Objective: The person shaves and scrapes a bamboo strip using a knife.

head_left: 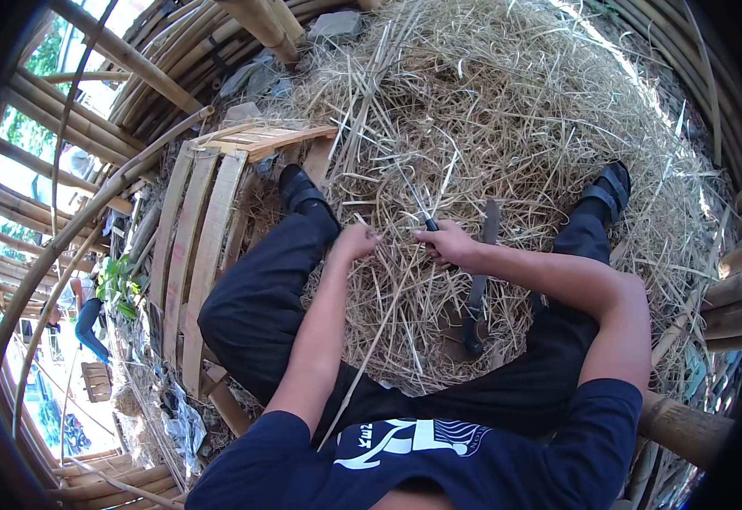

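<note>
My right hand (452, 246) is closed around the black handle of a slim knife (420, 204), its thin blade pointing up and away from me. To its left, my left hand (356, 243) is closed with curled fingers; whatever may be in them is too small to make out. A long machete (478, 293) with a dark handle lies on the straw just right of my right hand. Beneath both hands spreads a heap of dry straw and pale shavings (515, 93). A long thin pale strip (371, 348) slants up from my lap between my forearms.
A slatted wooden crate (186, 263) stands left of my legs. My sandalled feet rest on the straw on either side. Bamboo poles (90, 119) form a frame at left, and thick bamboo (685, 429) lies at right. Another person's leg (90, 330) shows outside at far left.
</note>
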Tool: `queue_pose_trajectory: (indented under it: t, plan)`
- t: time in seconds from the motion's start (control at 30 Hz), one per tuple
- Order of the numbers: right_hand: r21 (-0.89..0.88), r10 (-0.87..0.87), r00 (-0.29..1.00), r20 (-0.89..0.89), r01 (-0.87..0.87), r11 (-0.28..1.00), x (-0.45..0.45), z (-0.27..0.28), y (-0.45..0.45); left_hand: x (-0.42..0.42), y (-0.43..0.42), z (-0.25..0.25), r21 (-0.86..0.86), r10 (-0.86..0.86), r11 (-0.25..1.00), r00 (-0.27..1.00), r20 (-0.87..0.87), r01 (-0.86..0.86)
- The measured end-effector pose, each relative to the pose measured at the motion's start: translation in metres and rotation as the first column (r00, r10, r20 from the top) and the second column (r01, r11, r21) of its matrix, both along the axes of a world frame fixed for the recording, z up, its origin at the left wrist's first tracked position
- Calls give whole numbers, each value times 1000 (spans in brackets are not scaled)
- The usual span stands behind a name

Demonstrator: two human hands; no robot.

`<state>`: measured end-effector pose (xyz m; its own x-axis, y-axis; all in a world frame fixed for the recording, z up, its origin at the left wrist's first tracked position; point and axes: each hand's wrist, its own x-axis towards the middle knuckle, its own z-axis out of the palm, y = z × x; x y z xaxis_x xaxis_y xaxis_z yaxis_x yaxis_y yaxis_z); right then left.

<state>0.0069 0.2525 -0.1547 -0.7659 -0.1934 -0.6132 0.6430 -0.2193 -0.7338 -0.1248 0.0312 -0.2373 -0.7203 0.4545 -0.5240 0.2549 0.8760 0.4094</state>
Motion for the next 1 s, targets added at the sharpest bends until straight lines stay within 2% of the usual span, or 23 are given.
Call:
queue_pose_trajectory:
  t: [0.07, 0.13, 0.17, 0.23, 0.27, 0.3, 0.33, 0.4, 0.43, 0.47, 0.57, 0.6, 0.63, 0.67, 0.7, 0.73, 0.77, 0.8, 0.83, 0.87, 0.9, 0.93, 1.0]
  plan:
    - [-37, 5, 1000, -15, -6, 999, -2, -2, -2, -25, -6, 24, 42, 65, 997, 995, -80, -62]
    - [-13, 10, 1000, -9, -10, 1000, -1, -6, -4, -42, -12, 27, 125, 325, 945, 846, -421, -301]
    - [4, 12, 1000, -5, -12, 1000, 0, -8, -5, -48, -17, 24, 124, 323, 946, 848, -420, -299]
    - [18, 22, 1000, 17, -23, 1000, 1, -9, -4, -54, -23, 15, 137, 352, 908, 543, -762, -396]
    - [19, 22, 1000, 14, -22, 1000, 1, -7, -5, -45, -24, 10, 139, 352, 908, 541, -764, -395]
    - [9, 20, 999, 29, -21, 1000, 0, -4, -4, -28, -23, 4, -317, 22, 893, 736, -677, -319]
    - [-2, 23, 999, 46, -23, 1000, 0, -2, -4, -17, -22, 0, -701, -246, 699, 871, -424, -144]
    - [-7, 47, 998, 32, -47, 999, -3, -5, -1, -29, -2, 48, -513, -88, 853, 995, 38, 95]
    - [6, 49, 998, 34, -49, 999, -3, -3, -2, -60, -19, 0, 28, -22, 999, 989, 149, 18]
    - [16, 53, 998, 38, -53, 998, -1, -2, -5, -54, -7, 9, 451, 124, 811, 863, 490, -373]
    - [6, 46, 998, 32, -46, 999, -1, -3, -6, -56, 7, 41, 434, 179, 833, 911, 373, -342]
    - [-4, 52, 998, 29, -52, 999, -1, -3, -6, -48, 4, 43, 175, 277, 954, 939, -206, -243]
    - [-9, 39, 999, 15, -39, 999, -2, -4, -6, -38, -1, 44, -124, 121, 947, 687, -716, -296]
    - [-9, 34, 999, 6, -34, 999, -2, -2, -6, -25, -12, 42, -122, 117, 949, 681, -723, -292]
    - [8, 42, 999, -18, -42, 999, -3, 1, -5, -10, -23, 36, -413, -290, 911, 718, -633, 4]
    - [25, 57, 998, -34, -56, 998, -2, 3, -4, -7, -21, 29, -258, -306, 939, 894, -326, 227]
    - [27, 64, 998, -18, -64, 998, -1, 6, -4, -3, -19, 21, -52, -283, 956, 956, 81, 287]
    - [19, 65, 998, -21, -65, 998, -3, 4, -5, 0, -5, 19, 366, -141, 910, 685, 715, -195]
    - [23, 67, 998, -10, -67, 998, -2, -1, -7, -3, 5, 18, 358, -133, 912, 682, 719, -200]
    - [35, 63, 998, -1, -63, 997, -3, -2, -7, -13, 24, 28, 182, -132, 982, 859, 494, 46]
    - [27, 52, 999, 4, -52, 998, -3, -3, -7, -18, 37, 33, -65, -210, 971, 950, 232, 231]
    - [32, 47, 999, 14, -48, 998, -1, -3, -7, -19, 22, 20, 208, -151, 968, 988, 24, 143]
    - [30, 64, 997, -43, -63, 998, -1, 6, -6, -25, 7, 30, 392, 124, 917, 986, -109, -72]
